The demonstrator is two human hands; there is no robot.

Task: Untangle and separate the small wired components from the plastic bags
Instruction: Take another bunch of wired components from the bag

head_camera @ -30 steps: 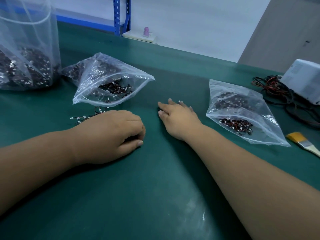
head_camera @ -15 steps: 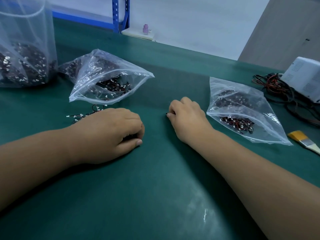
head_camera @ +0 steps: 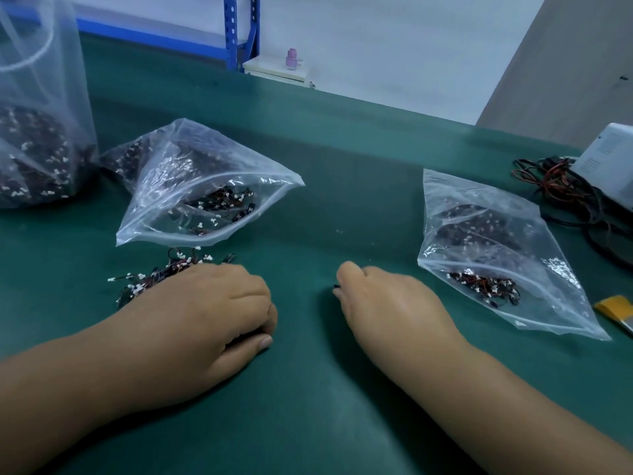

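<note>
Wired component (head_camera: pixel 336 286) points left, pinched by the right hand (head_camera: pixel 387 303); left hand (head_camera: pixel 205 313) grips a clump (head_camera: pixel 245 337).

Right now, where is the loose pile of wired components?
In the head view the loose pile lies left on the green table, just before the mouth of the open bag, its near edge hidden under the left hand.

Bare forearms (head_camera: pixel 68 389), bare left hand (head_camera: pixel 202 313) and right hand (head_camera: pixel 390 303).
</note>
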